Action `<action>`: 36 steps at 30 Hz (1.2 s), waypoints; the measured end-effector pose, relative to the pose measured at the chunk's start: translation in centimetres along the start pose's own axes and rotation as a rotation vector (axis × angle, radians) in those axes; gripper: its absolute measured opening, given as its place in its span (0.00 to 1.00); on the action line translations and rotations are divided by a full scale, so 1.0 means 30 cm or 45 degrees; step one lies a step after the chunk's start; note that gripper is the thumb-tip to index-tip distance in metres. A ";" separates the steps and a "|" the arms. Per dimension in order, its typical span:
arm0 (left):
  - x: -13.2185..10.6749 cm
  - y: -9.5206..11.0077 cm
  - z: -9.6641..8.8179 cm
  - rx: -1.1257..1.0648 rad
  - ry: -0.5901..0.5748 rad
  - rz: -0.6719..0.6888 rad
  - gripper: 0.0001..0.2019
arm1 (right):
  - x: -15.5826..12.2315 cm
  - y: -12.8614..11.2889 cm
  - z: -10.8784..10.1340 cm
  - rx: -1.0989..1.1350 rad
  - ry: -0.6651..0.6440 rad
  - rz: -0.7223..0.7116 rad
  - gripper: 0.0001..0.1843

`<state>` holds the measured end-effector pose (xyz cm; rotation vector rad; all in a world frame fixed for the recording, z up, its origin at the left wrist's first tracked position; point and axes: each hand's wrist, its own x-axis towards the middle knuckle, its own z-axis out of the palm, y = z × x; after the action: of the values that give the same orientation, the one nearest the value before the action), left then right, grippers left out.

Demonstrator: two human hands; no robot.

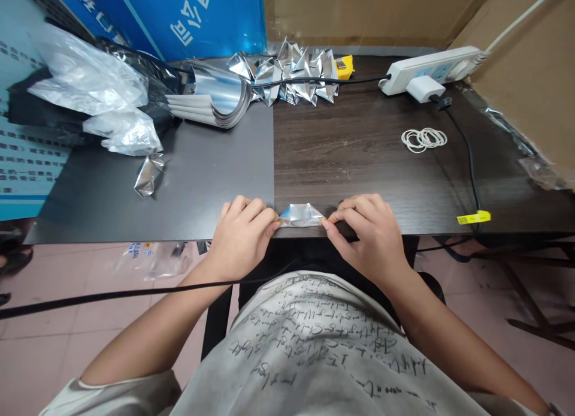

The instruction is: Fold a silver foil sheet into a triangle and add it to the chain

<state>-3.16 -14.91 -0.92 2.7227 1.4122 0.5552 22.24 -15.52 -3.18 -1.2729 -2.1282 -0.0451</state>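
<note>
A small folded piece of silver foil paper [300, 214] lies at the near edge of the dark table [359, 152]. My left hand [242, 236] pinches its left tip, fingers curled. My right hand [371, 236] pinches its right tip in the same way. Both hands rest on the table's front edge, just in front of my body.
A pile of folded foil pieces [291, 74] and a curved stack of silver sheets [215, 101] sit at the back. Crumpled plastic bags [90, 80] lie at the left, with one loose folded foil piece [149, 175]. A power strip [426, 71], its black cable [469, 158] and rubber bands [423, 139] are at the right.
</note>
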 end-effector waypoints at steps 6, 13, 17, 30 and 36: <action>0.001 -0.005 0.003 -0.026 0.021 0.067 0.07 | -0.007 0.013 0.001 0.003 0.014 -0.061 0.06; 0.002 0.002 0.002 -0.020 0.010 0.028 0.09 | -0.006 0.016 -0.006 0.018 0.002 -0.064 0.06; -0.003 0.017 0.006 0.048 0.001 -0.062 0.10 | -0.003 0.011 -0.006 0.066 0.001 -0.018 0.07; 0.037 0.034 -0.042 -0.091 -0.259 -0.364 0.11 | 0.017 0.000 -0.007 0.022 -0.096 0.173 0.07; 0.056 0.025 -0.050 -0.146 -0.309 -0.433 0.12 | 0.024 0.005 0.002 0.089 -0.128 0.262 0.06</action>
<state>-2.16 -14.23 1.13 2.2953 1.6652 0.2660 22.10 -14.85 -2.88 -1.4725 -2.0514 0.1826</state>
